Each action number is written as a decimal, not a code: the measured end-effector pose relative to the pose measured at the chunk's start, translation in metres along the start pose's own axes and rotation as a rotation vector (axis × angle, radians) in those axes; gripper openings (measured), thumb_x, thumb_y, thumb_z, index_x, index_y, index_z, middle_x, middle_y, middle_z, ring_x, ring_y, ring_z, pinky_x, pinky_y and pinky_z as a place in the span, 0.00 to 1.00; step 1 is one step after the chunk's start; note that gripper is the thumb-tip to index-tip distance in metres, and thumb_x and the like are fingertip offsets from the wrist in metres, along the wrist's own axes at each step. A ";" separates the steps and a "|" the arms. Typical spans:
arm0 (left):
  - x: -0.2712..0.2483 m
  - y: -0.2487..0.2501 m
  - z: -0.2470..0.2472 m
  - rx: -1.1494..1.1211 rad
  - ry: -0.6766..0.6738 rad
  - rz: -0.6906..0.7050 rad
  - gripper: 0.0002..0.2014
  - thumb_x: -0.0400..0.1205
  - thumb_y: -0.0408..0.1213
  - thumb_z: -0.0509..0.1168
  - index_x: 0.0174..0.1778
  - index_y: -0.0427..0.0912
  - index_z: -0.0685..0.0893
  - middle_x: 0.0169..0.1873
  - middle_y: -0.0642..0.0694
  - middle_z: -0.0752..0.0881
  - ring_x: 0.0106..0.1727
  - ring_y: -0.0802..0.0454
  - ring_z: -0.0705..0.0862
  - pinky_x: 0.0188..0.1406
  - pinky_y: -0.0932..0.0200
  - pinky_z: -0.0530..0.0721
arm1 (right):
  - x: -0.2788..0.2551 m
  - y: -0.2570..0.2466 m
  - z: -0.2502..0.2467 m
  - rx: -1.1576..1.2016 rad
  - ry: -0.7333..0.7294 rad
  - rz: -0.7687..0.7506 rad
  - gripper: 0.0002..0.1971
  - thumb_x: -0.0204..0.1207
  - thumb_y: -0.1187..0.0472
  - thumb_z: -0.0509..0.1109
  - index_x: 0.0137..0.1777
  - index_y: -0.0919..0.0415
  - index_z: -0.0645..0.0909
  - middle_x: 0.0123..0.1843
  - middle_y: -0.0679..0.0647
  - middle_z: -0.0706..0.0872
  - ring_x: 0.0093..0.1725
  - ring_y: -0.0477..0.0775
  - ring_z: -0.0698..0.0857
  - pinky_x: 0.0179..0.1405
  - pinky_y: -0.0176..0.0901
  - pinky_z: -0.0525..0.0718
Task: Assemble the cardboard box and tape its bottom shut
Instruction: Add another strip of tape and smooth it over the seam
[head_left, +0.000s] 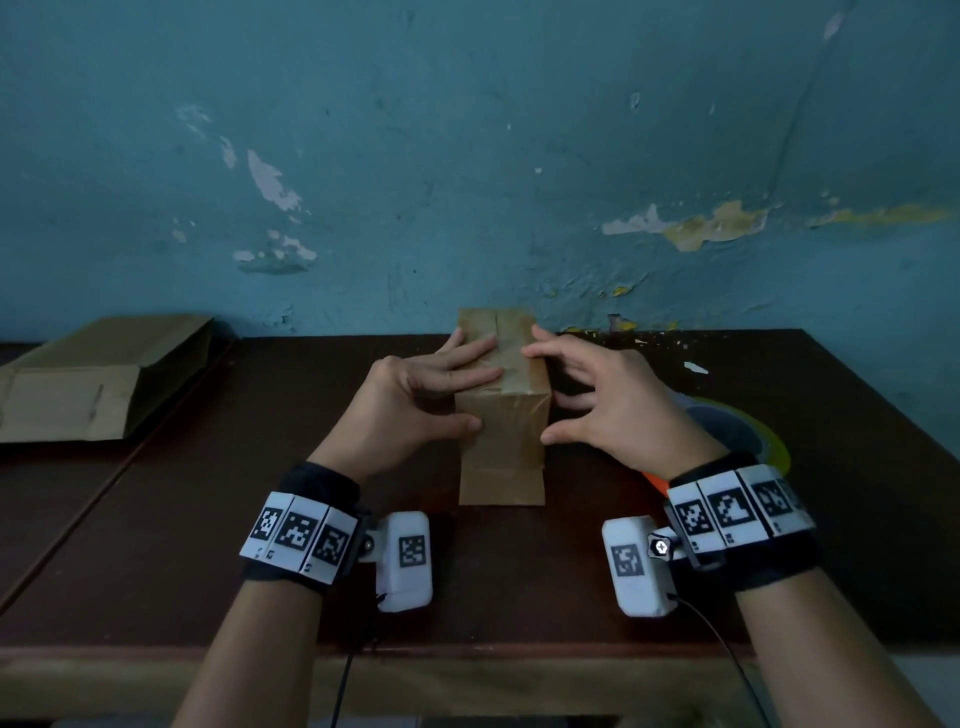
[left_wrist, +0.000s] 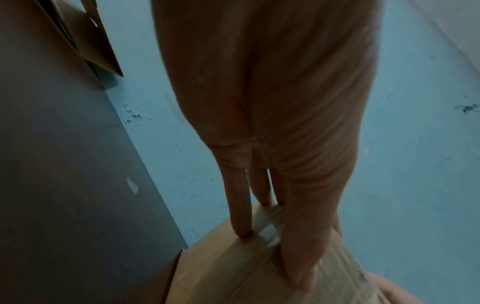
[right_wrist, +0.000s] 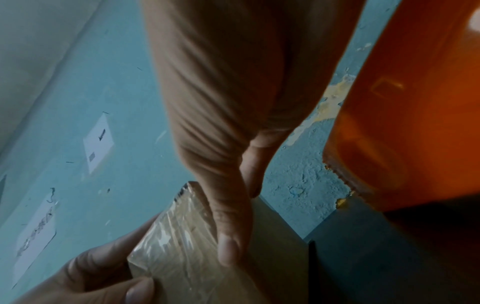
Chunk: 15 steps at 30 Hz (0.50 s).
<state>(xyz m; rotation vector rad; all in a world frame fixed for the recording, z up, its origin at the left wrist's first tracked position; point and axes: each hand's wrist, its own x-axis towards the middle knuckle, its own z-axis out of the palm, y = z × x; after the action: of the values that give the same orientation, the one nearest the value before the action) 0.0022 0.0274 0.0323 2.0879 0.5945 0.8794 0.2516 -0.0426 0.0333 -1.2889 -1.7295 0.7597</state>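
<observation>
A small brown cardboard box (head_left: 501, 467) stands upright on the dark table (head_left: 260, 493), its closed flaps on top. Clear tape (head_left: 511, 364) runs along the top seam and down the front face. My left hand (head_left: 415, 395) lays straight fingers flat on the top, its thumb against the front face. In the left wrist view the fingers (left_wrist: 239, 205) lie on the box (left_wrist: 221, 267) beside the tape (left_wrist: 337, 277). My right hand (head_left: 613, 405) has spread fingers; its thumb (right_wrist: 228, 226) presses the taped front (right_wrist: 176, 236) and a fingertip touches the top.
A roll of tape with a yellow-green rim (head_left: 774, 441) and an orange dispenser (right_wrist: 415, 102) lie on the table just right of the box, partly behind my right hand. Flattened cardboard (head_left: 93, 384) lies at far left. A peeling blue wall (head_left: 467, 156) stands behind.
</observation>
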 end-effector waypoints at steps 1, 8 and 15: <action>0.000 0.000 0.001 0.001 -0.001 0.000 0.29 0.72 0.23 0.80 0.70 0.43 0.87 0.78 0.55 0.79 0.87 0.58 0.63 0.87 0.51 0.63 | 0.000 0.000 0.000 0.000 0.007 0.007 0.45 0.59 0.78 0.87 0.77 0.52 0.79 0.88 0.49 0.68 0.87 0.56 0.68 0.67 0.45 0.88; 0.002 -0.002 0.000 0.021 0.005 0.007 0.30 0.72 0.23 0.80 0.70 0.44 0.87 0.78 0.55 0.79 0.87 0.58 0.62 0.87 0.55 0.62 | -0.004 -0.001 0.003 0.037 0.028 0.004 0.41 0.64 0.75 0.86 0.76 0.52 0.79 0.88 0.45 0.68 0.84 0.50 0.71 0.62 0.43 0.90; 0.002 -0.001 0.001 0.036 0.011 0.000 0.30 0.71 0.26 0.82 0.69 0.44 0.87 0.77 0.56 0.79 0.87 0.59 0.63 0.87 0.53 0.63 | -0.001 -0.004 0.008 0.056 0.112 0.026 0.35 0.66 0.69 0.87 0.73 0.51 0.83 0.85 0.44 0.73 0.80 0.56 0.77 0.63 0.50 0.90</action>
<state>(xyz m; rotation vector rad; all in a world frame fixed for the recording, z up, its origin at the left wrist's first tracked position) 0.0042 0.0283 0.0319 2.1170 0.6199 0.8864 0.2431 -0.0444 0.0326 -1.2935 -1.5948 0.7323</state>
